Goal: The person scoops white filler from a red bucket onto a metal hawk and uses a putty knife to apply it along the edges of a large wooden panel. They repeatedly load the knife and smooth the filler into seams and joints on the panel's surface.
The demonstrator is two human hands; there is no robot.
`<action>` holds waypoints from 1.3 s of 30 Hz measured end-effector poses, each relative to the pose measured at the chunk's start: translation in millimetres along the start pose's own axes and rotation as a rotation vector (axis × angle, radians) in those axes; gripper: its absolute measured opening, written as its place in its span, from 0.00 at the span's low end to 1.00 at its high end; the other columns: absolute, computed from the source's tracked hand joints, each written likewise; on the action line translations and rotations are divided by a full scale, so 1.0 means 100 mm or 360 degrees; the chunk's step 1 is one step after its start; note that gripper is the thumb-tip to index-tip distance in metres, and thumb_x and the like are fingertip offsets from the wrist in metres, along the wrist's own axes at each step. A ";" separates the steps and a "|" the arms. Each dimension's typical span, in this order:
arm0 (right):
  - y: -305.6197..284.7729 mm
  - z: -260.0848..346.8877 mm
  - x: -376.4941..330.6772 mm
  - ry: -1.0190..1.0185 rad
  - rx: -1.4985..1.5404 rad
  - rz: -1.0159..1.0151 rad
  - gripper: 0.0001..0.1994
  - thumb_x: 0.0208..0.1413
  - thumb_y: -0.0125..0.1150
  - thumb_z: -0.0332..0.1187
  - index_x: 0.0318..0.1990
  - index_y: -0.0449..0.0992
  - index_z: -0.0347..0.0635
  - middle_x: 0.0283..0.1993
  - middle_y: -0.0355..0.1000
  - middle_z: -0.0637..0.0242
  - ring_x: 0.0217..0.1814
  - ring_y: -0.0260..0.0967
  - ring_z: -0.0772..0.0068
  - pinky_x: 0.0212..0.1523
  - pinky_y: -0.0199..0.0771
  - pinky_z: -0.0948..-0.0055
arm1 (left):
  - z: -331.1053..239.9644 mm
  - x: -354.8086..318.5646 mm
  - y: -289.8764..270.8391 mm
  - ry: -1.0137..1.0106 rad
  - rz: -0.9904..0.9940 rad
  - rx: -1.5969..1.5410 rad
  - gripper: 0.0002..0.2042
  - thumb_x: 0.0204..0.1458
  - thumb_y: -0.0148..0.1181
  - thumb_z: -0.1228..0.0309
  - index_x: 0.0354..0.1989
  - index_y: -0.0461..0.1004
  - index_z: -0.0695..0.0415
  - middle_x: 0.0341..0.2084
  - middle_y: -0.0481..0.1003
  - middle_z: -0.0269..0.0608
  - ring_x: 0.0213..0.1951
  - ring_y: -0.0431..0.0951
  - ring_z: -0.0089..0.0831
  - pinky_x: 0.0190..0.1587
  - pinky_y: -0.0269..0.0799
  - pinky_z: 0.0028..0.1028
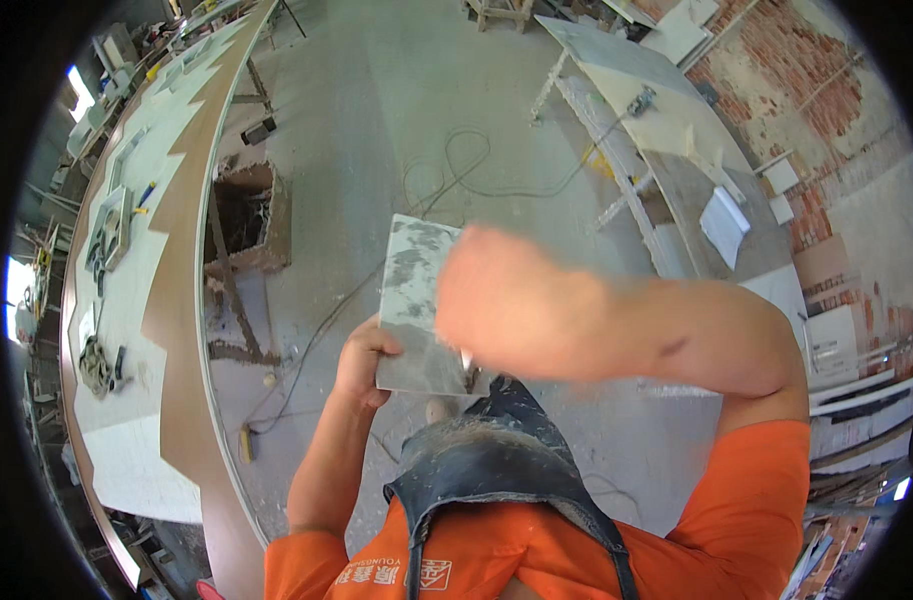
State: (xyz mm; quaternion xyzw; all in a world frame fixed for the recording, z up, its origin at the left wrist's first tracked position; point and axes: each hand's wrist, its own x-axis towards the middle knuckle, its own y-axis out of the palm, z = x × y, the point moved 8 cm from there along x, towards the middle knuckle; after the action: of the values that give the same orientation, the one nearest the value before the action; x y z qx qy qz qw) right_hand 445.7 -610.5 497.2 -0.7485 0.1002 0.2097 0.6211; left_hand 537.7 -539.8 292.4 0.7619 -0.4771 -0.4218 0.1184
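Observation:
My left hand (361,362) grips the left edge of a flat, grey rectangular slab (416,345), its thumb lying on the face. The slab's upper part is pale with dark, damp-looking patches; its lower part is an even grey. My right hand (491,300) is closed in a fist over the slab's right side, smeared by motion and covering much of that edge. Below the fist a small object with a pale and brown tip (469,370) shows; what it belongs to is hidden. A dark, dusty apron (486,460) hangs in front of me.
A long table (181,300) with jagged-edged pale panels and hand tools runs along the left. Beneath it sits an open carton (266,215). A cable (321,325) winds across the floor. On the right stands a workbench (666,140) bearing a power tool (640,101) and white sheets (724,225).

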 end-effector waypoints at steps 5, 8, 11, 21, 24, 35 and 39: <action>0.29 -1.85 0.26 0.0457 0.0382 -0.0699 0.11 0.52 0.63 0.30 0.43 0.82 0.44 0.41 0.78 0.56 0.48 0.76 0.62 0.46 0.74 0.64 | -0.83 1.09 0.11 0.0388 -0.0046 -0.0482 0.32 0.38 0.48 0.79 0.60 0.68 0.65 0.48 0.77 0.48 0.47 0.78 0.42 0.54 0.76 0.37; 0.67 -2.71 0.35 0.0427 0.1344 -0.1143 0.16 0.60 0.59 0.30 0.56 0.75 0.45 0.40 0.78 0.57 0.38 0.77 0.67 0.38 0.76 0.68 | -1.45 1.72 0.03 0.0703 -0.0244 -0.0312 0.32 0.38 0.47 0.80 0.60 0.68 0.65 0.47 0.77 0.47 0.46 0.79 0.40 0.52 0.77 0.35; 1.59 -3.15 0.75 0.0671 0.3174 -0.0512 0.19 0.66 0.55 0.31 0.62 0.68 0.41 0.38 0.77 0.60 0.23 0.72 0.76 0.21 0.70 0.78 | -1.94 2.32 0.08 0.0915 -0.0311 -0.0330 0.31 0.39 0.47 0.81 0.59 0.69 0.65 0.50 0.77 0.47 0.49 0.78 0.41 0.57 0.75 0.38; 1.77 -5.36 2.49 0.0277 0.3836 -0.0414 0.23 0.65 0.57 0.32 0.65 0.64 0.34 0.37 0.76 0.57 0.18 0.68 0.77 0.12 0.63 0.77 | -3.33 3.90 0.27 0.1066 -0.0499 0.0119 0.32 0.32 0.47 0.83 0.55 0.72 0.70 0.40 0.80 0.44 0.36 0.80 0.31 0.41 0.75 0.23; 1.74 -6.26 3.13 0.0276 0.3802 -0.0456 0.22 0.65 0.58 0.32 0.64 0.66 0.35 0.36 0.77 0.58 0.18 0.68 0.77 0.12 0.63 0.78 | -3.77 4.69 0.15 0.0991 -0.0464 0.0133 0.33 0.31 0.48 0.83 0.55 0.72 0.71 0.41 0.80 0.46 0.37 0.80 0.32 0.40 0.75 0.24; 0.65 -9.74 5.05 0.0169 0.1947 -0.1093 0.20 0.60 0.62 0.30 0.61 0.76 0.45 0.42 0.76 0.67 0.39 0.71 0.73 0.42 0.72 0.71 | -6.01 7.44 -0.29 0.0626 -0.0200 -0.0275 0.34 0.31 0.49 0.82 0.57 0.71 0.72 0.45 0.79 0.50 0.41 0.81 0.38 0.45 0.79 0.31; 0.70 -10.40 5.65 0.0147 0.1624 -0.1109 0.20 0.59 0.61 0.31 0.59 0.76 0.50 0.40 0.75 0.59 0.40 0.72 0.54 0.43 0.73 0.64 | -6.72 8.17 -0.39 0.0693 -0.0116 -0.0602 0.36 0.31 0.52 0.79 0.59 0.69 0.71 0.49 0.77 0.55 0.47 0.80 0.47 0.53 0.78 0.40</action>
State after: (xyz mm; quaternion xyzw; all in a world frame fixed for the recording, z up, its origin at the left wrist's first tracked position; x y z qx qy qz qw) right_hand 1118.3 -1573.4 333.7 -0.3541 -0.0357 -0.1124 0.9278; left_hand 1224.1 -1344.4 250.9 0.8156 -0.3256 -0.3337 0.3428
